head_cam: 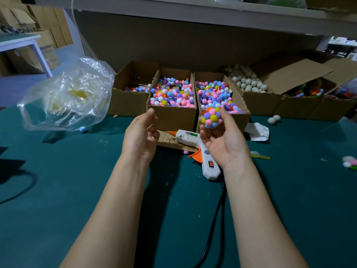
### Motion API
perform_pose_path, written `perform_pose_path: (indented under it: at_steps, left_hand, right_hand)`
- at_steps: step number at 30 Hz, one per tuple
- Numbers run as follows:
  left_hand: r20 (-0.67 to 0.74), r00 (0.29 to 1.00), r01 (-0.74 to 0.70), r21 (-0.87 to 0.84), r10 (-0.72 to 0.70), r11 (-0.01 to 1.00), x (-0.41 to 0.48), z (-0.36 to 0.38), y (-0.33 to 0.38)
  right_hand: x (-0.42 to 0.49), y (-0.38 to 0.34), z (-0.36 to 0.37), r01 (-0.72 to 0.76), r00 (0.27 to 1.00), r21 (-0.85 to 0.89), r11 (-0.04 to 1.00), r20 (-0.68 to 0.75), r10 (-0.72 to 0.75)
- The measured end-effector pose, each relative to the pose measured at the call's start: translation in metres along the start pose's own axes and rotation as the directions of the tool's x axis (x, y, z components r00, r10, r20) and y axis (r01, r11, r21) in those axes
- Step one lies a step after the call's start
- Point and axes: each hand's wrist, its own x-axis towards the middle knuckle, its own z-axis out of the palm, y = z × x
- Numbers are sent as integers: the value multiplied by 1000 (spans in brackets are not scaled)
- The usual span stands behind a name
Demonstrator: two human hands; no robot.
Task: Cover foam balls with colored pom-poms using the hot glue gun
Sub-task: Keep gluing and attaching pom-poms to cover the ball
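Glue gun point(186, 136) lies on the counter point(58, 190), marked 15W beside its red switch (other print unreadable). Right hand point(222, 140), palm up, has the pom-pom ball point(211, 118) in its fingertip grip above the gun. Left hand point(141, 134) is loosely curled, its grip empty.

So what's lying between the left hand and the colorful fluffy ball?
The head view shows the white hot glue gun there. It lies on a cardboard scrap on the green table, between the left hand and the pom-pom ball held by the right hand.

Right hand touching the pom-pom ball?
Touching. Head view shows the right hand gripping the pom-pom ball, thumb and fingertips pressed on it.
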Motion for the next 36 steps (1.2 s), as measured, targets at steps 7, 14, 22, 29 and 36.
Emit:
perform_pose_path:
  at_steps: [7,14,22,29,36]
  left_hand:
    - [-38,995,-97,-37,95,995,4,0,0]
    - [-139,984,-121,-44,114,992,3,-4,1]
    - [-132,969,-165,274,207,947,3,-1,-3]
    - [4,922,-346,458,388,819,2,0,-10]
    - [-62,949,-276,305,308,911,0,1,-7]
  right_hand:
    - [-1,0,1,-3,1000,-7,1000,18,3]
    - [-1,1,0,-5,1000,-10,1000,11,5]
    - [-1,1,1,-9,1000,-10,1000,12,9]
    - [-2,0,1,-10,1000,-13,1000,12,10]
    - [-2,0,1,-9,999,-18,1000,36,10]
